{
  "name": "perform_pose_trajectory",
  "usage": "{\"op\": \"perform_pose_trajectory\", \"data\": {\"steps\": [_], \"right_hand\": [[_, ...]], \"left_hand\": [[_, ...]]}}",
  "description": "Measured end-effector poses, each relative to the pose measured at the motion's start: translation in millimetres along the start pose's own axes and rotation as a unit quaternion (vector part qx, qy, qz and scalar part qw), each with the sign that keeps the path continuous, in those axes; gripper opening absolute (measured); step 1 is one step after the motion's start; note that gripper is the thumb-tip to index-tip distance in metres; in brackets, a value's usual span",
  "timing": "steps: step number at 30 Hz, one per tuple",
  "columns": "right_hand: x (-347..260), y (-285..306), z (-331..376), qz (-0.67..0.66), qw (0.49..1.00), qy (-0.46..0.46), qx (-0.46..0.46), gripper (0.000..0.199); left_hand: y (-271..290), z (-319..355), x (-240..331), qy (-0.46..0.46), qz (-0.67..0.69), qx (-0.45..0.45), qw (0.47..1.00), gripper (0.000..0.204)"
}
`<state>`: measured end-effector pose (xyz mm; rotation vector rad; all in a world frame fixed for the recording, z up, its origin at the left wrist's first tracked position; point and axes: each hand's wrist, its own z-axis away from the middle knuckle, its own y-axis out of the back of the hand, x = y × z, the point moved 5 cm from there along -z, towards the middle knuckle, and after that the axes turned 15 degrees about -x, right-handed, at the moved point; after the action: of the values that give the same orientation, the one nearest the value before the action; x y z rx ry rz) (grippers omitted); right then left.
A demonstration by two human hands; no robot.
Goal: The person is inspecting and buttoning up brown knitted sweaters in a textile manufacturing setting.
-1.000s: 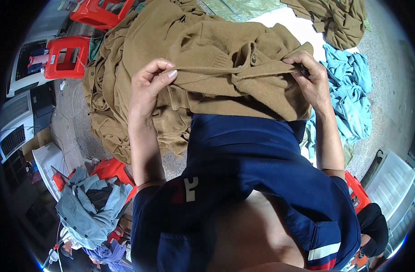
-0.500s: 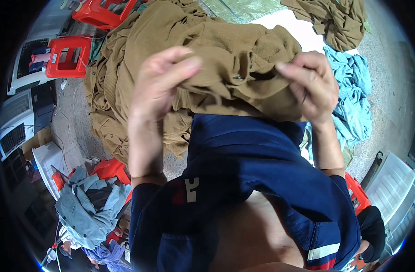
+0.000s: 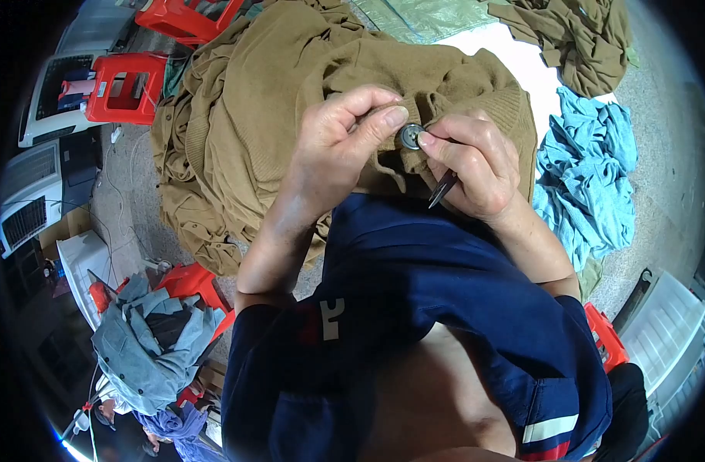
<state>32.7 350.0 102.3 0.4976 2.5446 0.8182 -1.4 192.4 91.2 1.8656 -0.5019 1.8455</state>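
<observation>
A brown knitted garment [image 3: 398, 65] is bunched across my lap, with a ribbed edge at the right. My left hand [image 3: 344, 131] is closed, its thumb and forefinger pinching a fold of this knit. Just right of that pinch a round dark button [image 3: 411, 137] faces up. The thumb and fingers of my right hand [image 3: 475, 158] pinch the button's right edge. Out of the same hand's palm points a slim dark tool [image 3: 444, 189] with a fine tip; its handle is hidden, so its kind is unclear. A loose brown strip [image 3: 391, 174] hangs below the fold.
More brown garments [image 3: 190, 223] are heaped at the left, others [image 3: 587, 46] at the far right. Light blue garments [image 3: 591, 169] lie to the right. Red stools [image 3: 127, 88] stand at the left; grey garments [image 3: 148, 346] drape over another. People are at the lower left edge.
Both hands have come closer together at the middle of the garment. The right hand now pinches the button, and the dark tool's tip shows more plainly below it.
</observation>
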Motion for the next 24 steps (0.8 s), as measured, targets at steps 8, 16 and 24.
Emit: {"op": "perform_pose_trajectory", "data": {"steps": [8,16,24], "right_hand": [[11,-6,3,-0.115,0.988,-0.087,-0.061,0.021],[30,-21,6,-0.254,0.925,-0.247,-0.137,0.022],[24,-25,12,-0.233,0.954,-0.162,-0.096,0.019]], "left_hand": [[0,0,9,-0.109,-0.15,-0.028,0.982,0.027],[1,3,9,-0.105,-0.248,-0.023,0.963,0.029],[2,0,1,-0.082,-0.337,-0.117,0.93,0.03]]}}
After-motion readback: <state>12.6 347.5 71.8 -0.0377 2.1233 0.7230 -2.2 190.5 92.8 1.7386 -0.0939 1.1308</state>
